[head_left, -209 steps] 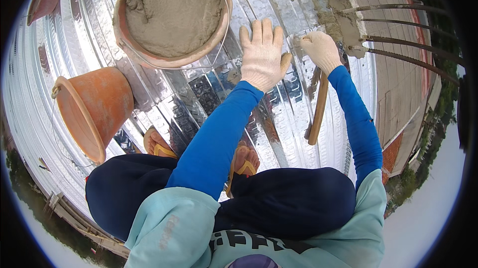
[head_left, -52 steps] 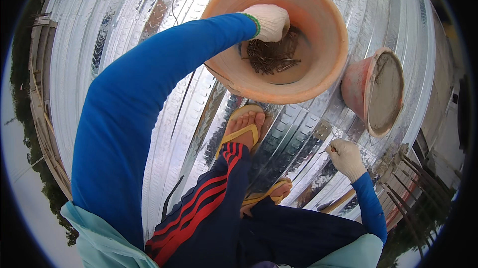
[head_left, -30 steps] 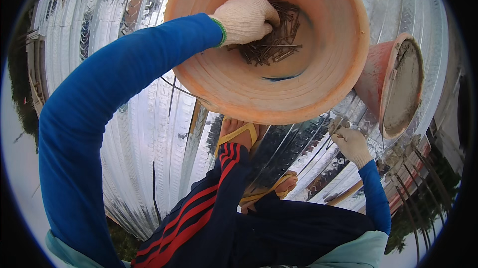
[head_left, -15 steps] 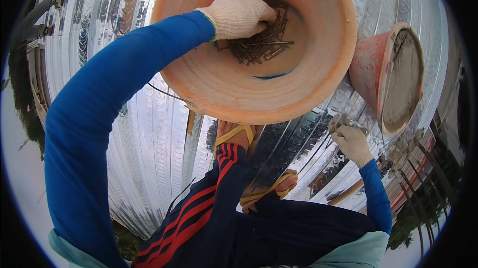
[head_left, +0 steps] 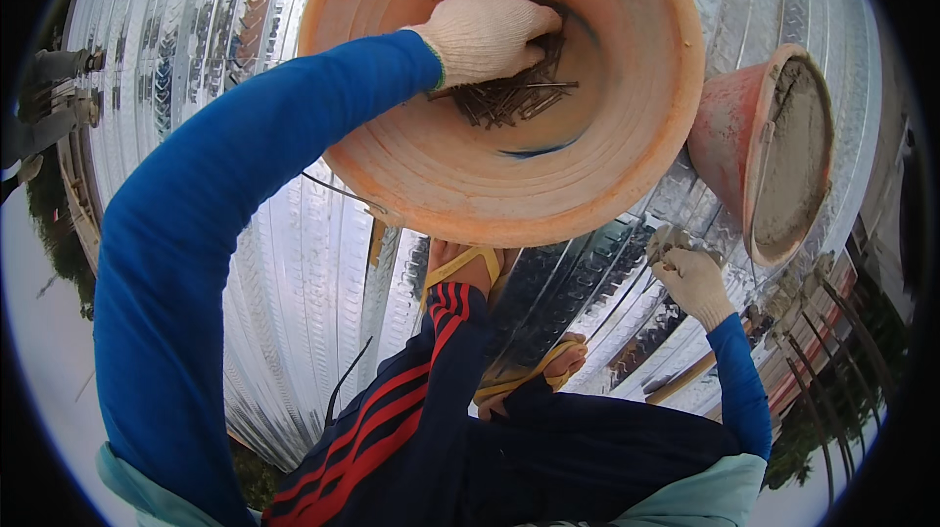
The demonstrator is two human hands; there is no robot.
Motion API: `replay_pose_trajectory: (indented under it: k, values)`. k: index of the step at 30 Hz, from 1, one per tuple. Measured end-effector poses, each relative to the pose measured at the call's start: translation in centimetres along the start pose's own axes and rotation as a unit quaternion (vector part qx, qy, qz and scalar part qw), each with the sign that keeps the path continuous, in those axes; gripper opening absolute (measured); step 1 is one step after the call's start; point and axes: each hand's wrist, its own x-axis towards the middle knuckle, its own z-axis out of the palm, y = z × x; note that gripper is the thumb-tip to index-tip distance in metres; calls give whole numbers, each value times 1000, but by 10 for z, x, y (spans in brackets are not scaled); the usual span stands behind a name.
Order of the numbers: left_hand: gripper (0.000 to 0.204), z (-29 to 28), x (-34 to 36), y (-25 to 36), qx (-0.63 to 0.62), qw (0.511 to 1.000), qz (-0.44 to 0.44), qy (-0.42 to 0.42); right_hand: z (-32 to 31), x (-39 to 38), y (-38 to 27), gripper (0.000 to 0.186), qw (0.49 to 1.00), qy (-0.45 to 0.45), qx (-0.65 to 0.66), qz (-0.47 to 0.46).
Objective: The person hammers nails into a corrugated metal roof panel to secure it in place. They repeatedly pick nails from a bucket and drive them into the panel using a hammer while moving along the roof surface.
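My left hand [head_left: 490, 32], in a white knit glove, reaches into a large round orange-clay-coloured bucket [head_left: 607, 174]. Its thumb and forefinger are apart at a heap of brown nails [head_left: 514, 101] on the bucket's bottom. The other fingertips are hidden behind the hand. Lower right, my gloved right hand [head_left: 693, 282] is closed around a grey, dirty thing [head_left: 669, 238] whose kind I cannot make out. It is below a tilted red bucket [head_left: 723, 125] filled with grey mortar [head_left: 793, 150].
Ridged shiny metal sheeting [head_left: 304, 302] spreads under the buckets and my sandalled feet [head_left: 460, 264]. Dark thin rods [head_left: 832, 360] stick out at the right edge. Another person's legs [head_left: 59, 101] show at the far left. A wire handle [head_left: 343, 194] hangs by the large bucket.
My left hand has shifted slightly right in the nails, and its thumb and forefinger have spread. The person's legs at the far left have moved. My right hand stays nearly still.
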Motion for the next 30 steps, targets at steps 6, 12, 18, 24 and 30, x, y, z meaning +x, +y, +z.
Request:
replay_pose_trajectory:
  k: [6, 12, 18, 24, 30]
  values:
    - [34, -17, 4, 0, 43, 997, 28, -63, -1, -3, -2, 33, 1000, 17, -5, -7]
    - [29, 1, 14, 3, -113, 989, -91, -15, 0, -1, -1, 33, 1000, 3, -11, 2]
    - [31, 20, 18, 19, -97, 984, -143, 36, 1, -3, -1, 33, 1000, 13, -14, -2]
    - [31, 12, 16, 13, -227, 954, -194, 5, 5, -6, -2, 32, 999, 23, -23, -16]
    - [27, -45, 0, 25, -507, 842, -165, -79, 13, -14, 8, 30, 999, 31, -41, -10]
